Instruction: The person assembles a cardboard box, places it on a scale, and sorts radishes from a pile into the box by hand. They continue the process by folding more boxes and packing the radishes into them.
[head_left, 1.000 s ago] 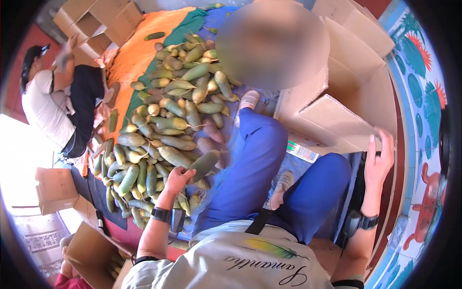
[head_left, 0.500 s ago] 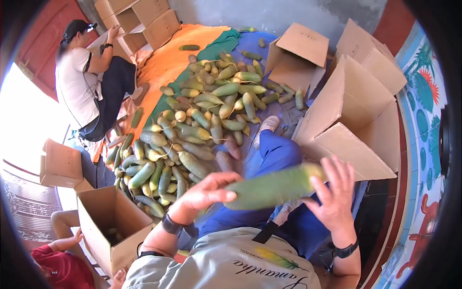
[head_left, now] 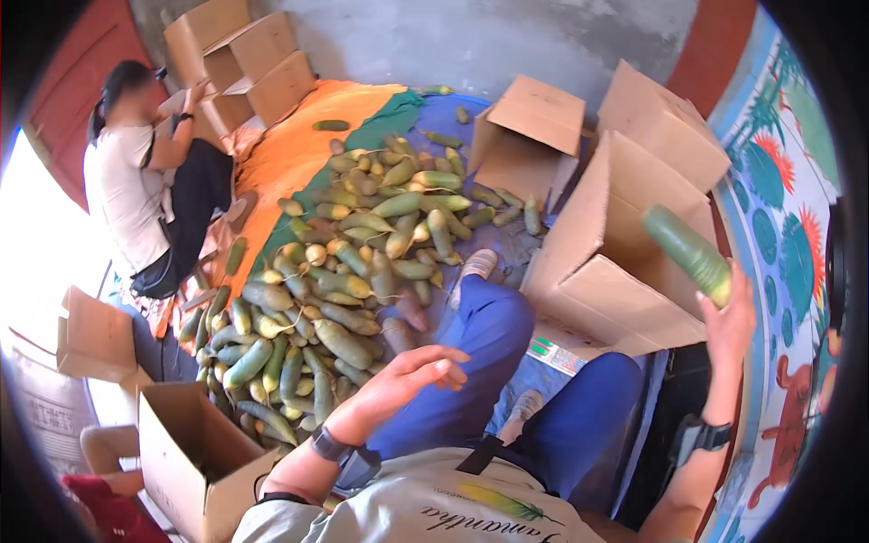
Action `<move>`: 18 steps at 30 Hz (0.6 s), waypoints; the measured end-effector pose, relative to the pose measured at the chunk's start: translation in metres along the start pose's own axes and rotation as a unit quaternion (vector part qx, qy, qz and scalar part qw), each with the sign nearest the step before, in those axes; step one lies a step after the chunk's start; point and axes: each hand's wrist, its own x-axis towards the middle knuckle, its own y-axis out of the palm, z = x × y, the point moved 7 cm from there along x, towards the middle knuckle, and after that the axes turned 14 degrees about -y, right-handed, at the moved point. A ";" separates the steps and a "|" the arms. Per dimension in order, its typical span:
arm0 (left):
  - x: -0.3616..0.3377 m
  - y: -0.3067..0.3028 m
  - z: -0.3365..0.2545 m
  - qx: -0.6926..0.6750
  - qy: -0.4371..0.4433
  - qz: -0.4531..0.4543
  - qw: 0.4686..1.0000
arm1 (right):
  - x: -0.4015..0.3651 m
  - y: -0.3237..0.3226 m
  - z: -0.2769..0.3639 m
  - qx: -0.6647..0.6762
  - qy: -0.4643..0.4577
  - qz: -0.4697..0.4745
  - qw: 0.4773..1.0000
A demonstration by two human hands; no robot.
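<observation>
A long green radish [head_left: 685, 246] with a yellowish end is gripped near that end by my right hand [head_left: 730, 317]. The radish slants up over the right side of an open cardboard box [head_left: 579, 249]. My left hand [head_left: 412, 378] holds nothing, its fingers stretched out above my left thigh. Beyond it, a large pile of green radishes [head_left: 344, 290] lies on blue, green and orange sheeting. I cannot see what is inside the box on the right.
More cardboard boxes [head_left: 529, 136] stand behind the pile and along the right wall. Another open box [head_left: 204, 452] is at lower left, near a person in a red sleeve [head_left: 109, 507]. A person in a light shirt [head_left: 136, 190] crouches at the far left.
My right hand has carried the radish rightward from in front of me to the box. My left hand has come off the radish. The view has shifted slightly.
</observation>
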 end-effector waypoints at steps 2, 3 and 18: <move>0.010 -0.001 0.006 0.039 0.000 0.003 0.999 | 0.012 0.018 -0.019 -0.024 -0.002 0.033 0.999; 0.015 -0.001 0.007 0.034 0.000 -0.011 0.999 | 0.016 0.035 -0.026 -0.051 -0.006 0.100 0.994; 0.098 0.119 -0.033 0.549 0.210 -0.051 0.808 | -0.001 -0.016 0.160 0.325 -0.245 0.052 0.912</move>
